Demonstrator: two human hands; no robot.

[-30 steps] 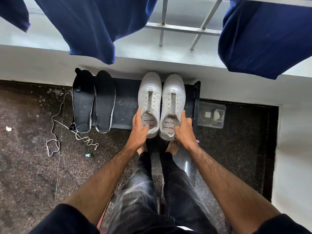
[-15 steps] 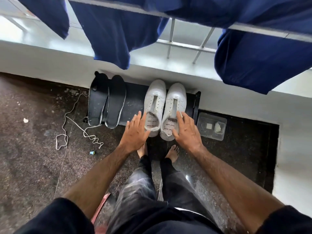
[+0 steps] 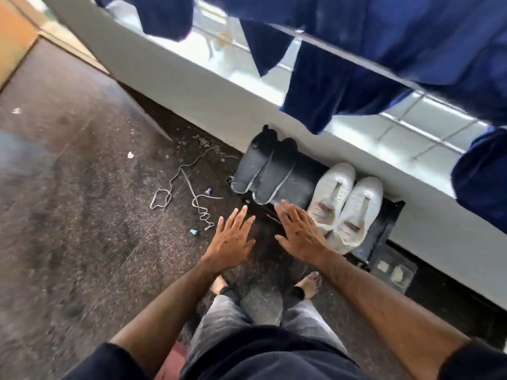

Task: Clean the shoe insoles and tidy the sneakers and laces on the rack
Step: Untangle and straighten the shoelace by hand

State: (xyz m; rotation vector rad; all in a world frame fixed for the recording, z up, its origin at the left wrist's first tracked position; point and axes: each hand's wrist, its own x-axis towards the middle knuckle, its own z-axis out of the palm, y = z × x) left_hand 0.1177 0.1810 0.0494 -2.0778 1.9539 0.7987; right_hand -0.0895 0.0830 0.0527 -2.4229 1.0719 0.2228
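- We hold our left hand (image 3: 233, 238) flat, fingers spread and empty, over the dark floor (image 3: 68, 229); our right hand (image 3: 299, 234) hovers just beside it, equally spread, holding nothing
- Just past them the white laces (image 3: 192, 200) lie tangled on the floor, left of the rack (image 3: 384, 229)
- On the rack, two dark insoles (image 3: 263, 171) sit left; the white sneakers (image 3: 345, 204) sit side by side right
- Blue clothes (image 3: 343, 86) hang above
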